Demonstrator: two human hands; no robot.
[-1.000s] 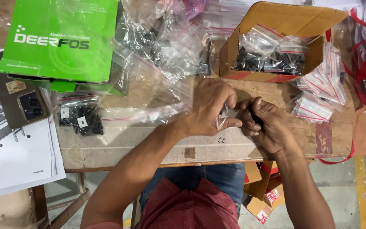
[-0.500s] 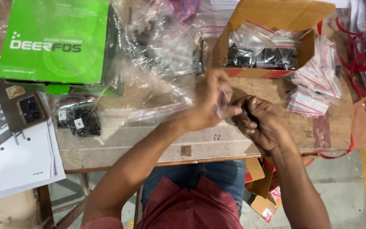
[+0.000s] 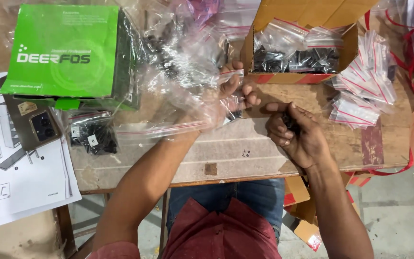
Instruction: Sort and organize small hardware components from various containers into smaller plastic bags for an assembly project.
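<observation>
Left hand is raised over the wooden table, just left of the cardboard box, fingers pinched on the top edge of a small clear zip bag with a red seal strip; the bag hangs from the grip with its mouth uppermost, so what looks like dark small hardware in it sits at the bottom. Right hand is below the box's front edge, resting near the table, fingers curled closed around something small and dark; can't tell exactly what, likely loose parts cupped so they don't scatter. The cardboard box stands open, full of filled zip bags of black parts, within short reach of both hands. Right of the box lies a heap of flat empty zip bags, fanned out so single ones can be taken. Left of the box is a mound of loose clear plastic, then a green carton, with a bag of black pieces and a phone below it. Instruction sheet at far left. A few tiny dark bits lie on the table below the box.
</observation>
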